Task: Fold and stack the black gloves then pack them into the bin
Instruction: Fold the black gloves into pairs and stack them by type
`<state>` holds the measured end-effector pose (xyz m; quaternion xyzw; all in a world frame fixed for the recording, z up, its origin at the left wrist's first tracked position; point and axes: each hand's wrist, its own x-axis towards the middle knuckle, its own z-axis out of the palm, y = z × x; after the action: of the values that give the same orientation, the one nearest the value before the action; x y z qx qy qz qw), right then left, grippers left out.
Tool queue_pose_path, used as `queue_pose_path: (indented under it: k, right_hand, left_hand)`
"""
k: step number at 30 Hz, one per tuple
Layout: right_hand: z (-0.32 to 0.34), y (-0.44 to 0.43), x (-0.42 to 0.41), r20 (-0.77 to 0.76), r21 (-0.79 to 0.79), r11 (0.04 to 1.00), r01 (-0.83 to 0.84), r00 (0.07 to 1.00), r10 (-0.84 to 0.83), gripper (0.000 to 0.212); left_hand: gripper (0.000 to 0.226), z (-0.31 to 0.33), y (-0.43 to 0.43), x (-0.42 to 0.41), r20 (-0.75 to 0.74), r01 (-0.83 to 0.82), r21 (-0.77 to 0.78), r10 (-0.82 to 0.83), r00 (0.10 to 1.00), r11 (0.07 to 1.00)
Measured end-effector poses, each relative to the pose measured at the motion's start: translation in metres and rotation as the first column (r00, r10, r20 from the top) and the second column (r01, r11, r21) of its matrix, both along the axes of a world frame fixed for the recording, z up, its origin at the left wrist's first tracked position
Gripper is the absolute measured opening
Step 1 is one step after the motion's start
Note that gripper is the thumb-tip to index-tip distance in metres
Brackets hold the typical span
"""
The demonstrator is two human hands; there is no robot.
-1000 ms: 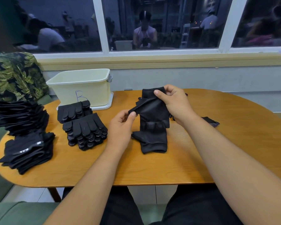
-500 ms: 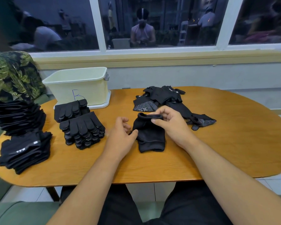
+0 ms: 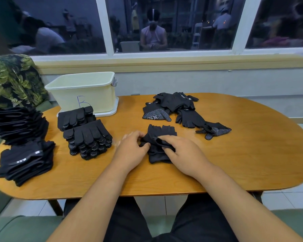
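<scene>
Lying near the table's (image 3: 243,163) front edge, the glove (image 3: 162,131) is held by both hands. The left hand (image 3: 131,151) pinches its left side and the right hand (image 3: 183,154) curls over its fold. The bin (image 3: 96,92) stands at the back-left corner.

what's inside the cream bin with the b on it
Of the cream bin only the rim and a strip of inner wall show; nothing rises above the rim. The near wall hides its floor, so whether anything lies lower inside cannot be told.

Your left grip (image 3: 131,151) and right grip (image 3: 180,153) hide the middle of the black fabric glove (image 3: 162,131). You can't see inside the cream plastic bin (image 3: 98,96). The leftmost black glove stack (image 3: 16,123) is cropped.
</scene>
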<state>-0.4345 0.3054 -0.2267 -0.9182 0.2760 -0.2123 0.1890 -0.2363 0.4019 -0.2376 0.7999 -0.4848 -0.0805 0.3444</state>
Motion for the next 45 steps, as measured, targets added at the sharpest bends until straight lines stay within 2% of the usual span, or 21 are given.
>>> queue_pose_path:
  k: [5, 8, 11, 14, 16, 18, 22, 27, 29, 31, 33, 36, 38, 39, 41, 43, 45]
  right_hand:
    - [-0.005, 0.014, -0.004, -0.078, -0.084, 0.996, 0.013, 0.997, -0.019, 0.051]
    - [-0.003, 0.016, -0.004, -0.1, -0.114, 0.993, 0.012, 0.995, -0.023, 0.051]
    - [-0.003, 0.017, -0.003, -0.099, -0.118, 0.993, 0.024, 0.994, -0.036, 0.049]
    - [-0.005, 0.014, -0.003, -0.07, -0.075, 0.996, 0.04, 0.997, -0.046, 0.046]
    - [-0.005, 0.013, -0.004, -0.053, -0.051, 0.998, 0.043, 0.998, -0.046, 0.042]
    - [-0.006, 0.013, -0.004, -0.035, -0.032, 0.999, 0.043, 0.998, -0.044, 0.041]
    - [-0.004, 0.016, -0.007, 0.007, -0.066, 0.997, 0.044, 0.999, -0.043, 0.044]
    - [-0.006, 0.019, -0.011, -0.098, -0.13, 0.991, -0.011, 0.995, -0.002, 0.05]
    - [-0.005, 0.02, -0.012, -0.126, -0.12, 0.992, -0.031, 0.992, 0.016, 0.048]
    - [-0.001, 0.022, -0.012, -0.135, -0.118, 0.992, -0.036, 0.991, 0.02, 0.042]
    - [0.001, 0.024, -0.013, -0.134, -0.105, 0.994, -0.038, 0.991, 0.023, 0.04]
    - [-0.001, 0.023, -0.013, -0.058, 0.005, 1.0, -0.014, 0.998, 0.014, 0.05]
    - [-0.003, 0.02, -0.012, -0.02, 0.06, 0.998, 0.016, 1.0, -0.015, 0.059]
    - [-0.005, 0.018, -0.011, -0.011, 0.069, 0.997, 0.029, 1.0, -0.028, 0.06]
    - [-0.007, 0.014, -0.009, 0.005, 0.063, 0.997, 0.033, 0.999, -0.034, 0.055]
    - [-0.006, 0.009, -0.008, 0.008, 0.065, 0.997, 0.031, 0.999, -0.031, 0.044]
    - [-0.005, 0.005, -0.008, 0.007, 0.082, 0.996, 0.031, 0.999, -0.032, 0.033]
  left_hand:
    - [0.014, -0.002, -0.002, -0.001, 0.026, -0.018, -0.018, 0.018, 0.999, 1.0]
    - [0.008, -0.002, -0.002, 0.001, -0.09, -0.022, -0.113, 0.012, 0.996, 0.993]
    - [0.009, 0.002, 0.002, 0.0, -0.174, -0.062, -0.146, 0.036, 0.984, 0.987]
    - [0.006, 0.005, 0.006, -0.003, -0.109, -0.064, -0.189, 0.044, 0.993, 0.98]
    - [0.019, 0.005, 0.009, -0.008, -0.02, -0.013, -0.215, 0.009, 1.0, 0.977]
    - [0.034, 0.0, 0.012, -0.014, 0.028, 0.046, -0.161, -0.042, 0.999, 0.986]
    - [0.054, -0.006, 0.012, -0.015, -0.023, 0.029, -0.078, -0.031, 0.999, 0.996]
    - [0.072, -0.006, 0.011, -0.013, -0.042, 0.027, -0.065, -0.03, 0.999, 0.998]
    - [0.069, -0.006, 0.012, -0.012, -0.001, 0.069, -0.048, -0.069, 0.998, 0.996]
    - [0.053, -0.006, 0.012, -0.011, 0.075, 0.098, -0.013, -0.096, 0.993, 0.995]
    - [0.038, -0.007, 0.012, -0.011, 0.09, 0.083, -0.009, -0.082, 0.993, 0.997]
    - [0.025, -0.005, 0.013, -0.012, 0.063, -0.004, -0.123, 0.012, 0.998, 0.992]
    - [0.018, 0.002, 0.016, -0.017, 0.125, 0.045, -0.235, -0.016, 0.992, 0.971]
    - [0.018, 0.006, 0.018, -0.021, 0.165, 0.124, -0.26, -0.082, 0.983, 0.958]
    - [0.024, 0.007, 0.02, -0.026, 0.217, 0.26, -0.21, -0.215, 0.952, 0.942]
    - [0.039, 0.005, 0.018, -0.025, 0.163, 0.254, -0.095, -0.236, 0.958, 0.963]
    - [0.036, 0.002, 0.016, -0.021, 0.083, 0.19, -0.045, -0.186, 0.979, 0.981]
